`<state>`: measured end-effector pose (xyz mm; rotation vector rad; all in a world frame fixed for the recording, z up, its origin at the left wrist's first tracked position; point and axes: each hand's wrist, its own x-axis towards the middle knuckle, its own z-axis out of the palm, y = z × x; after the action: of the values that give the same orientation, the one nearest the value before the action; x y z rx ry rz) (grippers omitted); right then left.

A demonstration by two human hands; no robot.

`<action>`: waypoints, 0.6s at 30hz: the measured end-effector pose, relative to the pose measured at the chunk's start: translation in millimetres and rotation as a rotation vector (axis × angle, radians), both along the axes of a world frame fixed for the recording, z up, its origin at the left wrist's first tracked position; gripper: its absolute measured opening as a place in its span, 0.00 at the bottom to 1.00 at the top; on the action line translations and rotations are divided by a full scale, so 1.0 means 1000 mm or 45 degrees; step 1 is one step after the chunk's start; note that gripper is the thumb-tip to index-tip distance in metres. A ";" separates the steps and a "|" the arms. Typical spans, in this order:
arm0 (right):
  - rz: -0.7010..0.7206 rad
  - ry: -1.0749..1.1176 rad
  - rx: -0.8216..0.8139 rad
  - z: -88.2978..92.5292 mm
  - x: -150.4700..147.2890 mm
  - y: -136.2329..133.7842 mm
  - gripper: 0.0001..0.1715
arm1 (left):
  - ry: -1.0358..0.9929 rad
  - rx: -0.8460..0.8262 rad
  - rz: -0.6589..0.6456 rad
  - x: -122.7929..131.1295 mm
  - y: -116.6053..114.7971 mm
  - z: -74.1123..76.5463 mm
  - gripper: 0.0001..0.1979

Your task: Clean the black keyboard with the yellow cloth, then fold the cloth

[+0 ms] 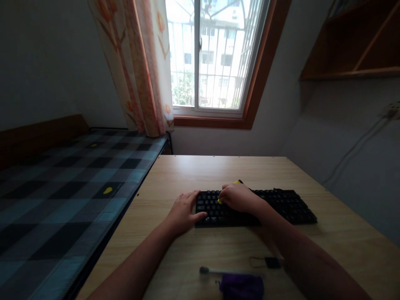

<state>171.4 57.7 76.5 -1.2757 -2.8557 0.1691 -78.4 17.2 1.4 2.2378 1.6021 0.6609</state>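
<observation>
With left hand [183,212] open near the centre of the frame, resting spread fingers against the left end of a black keyboard [289,204], thumb laid over its lower-left keys. With right hand [237,196] next along, closed above the keys, gripping a yellow-and-black item [238,182]; mostly hidden by the fist, so cannot tell its kind. Can find that keyboard lying flat on a pale wooden table [200,168], from the middle towards the right of the frame.

At bottom centre, left to right, can see a toothbrush [215,271] with dark bristles, a purple cloth item [242,286] just beside it, cut off by the lower edge, and a slightly blurred black clip [273,262] with a wire loop.

Farther back, can make out a checked bed [78,216] at far left, a flowered curtain [137,62] at upper left, a bright barred window [215,62] at upper centre, and a wooden shelf [343,74] at upper right.
</observation>
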 end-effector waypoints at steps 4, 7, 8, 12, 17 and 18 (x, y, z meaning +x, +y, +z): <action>0.031 -0.029 -0.013 0.001 0.000 0.002 0.14 | 0.006 0.006 -0.005 0.000 0.000 -0.003 0.37; 0.007 0.024 0.061 -0.001 -0.003 0.001 0.15 | 0.020 0.002 0.001 0.000 -0.001 -0.003 0.37; -0.003 0.033 0.084 -0.003 -0.005 0.001 0.15 | 0.024 -0.003 0.003 0.001 -0.002 -0.003 0.37; 0.016 -0.005 0.084 -0.008 -0.012 -0.004 0.15 | 0.036 -0.019 0.006 0.002 -0.003 0.000 0.39; 0.040 -0.022 0.070 -0.007 -0.014 -0.008 0.14 | 0.036 -0.014 -0.001 0.002 -0.002 0.001 0.38; 0.025 -0.021 0.072 -0.007 -0.014 -0.009 0.15 | 0.033 -0.014 -0.001 0.002 -0.001 0.001 0.38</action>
<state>157.7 49.2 69.8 -1.2453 -2.8655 0.0777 -76.7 15.8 2.0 2.2480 1.6126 0.6234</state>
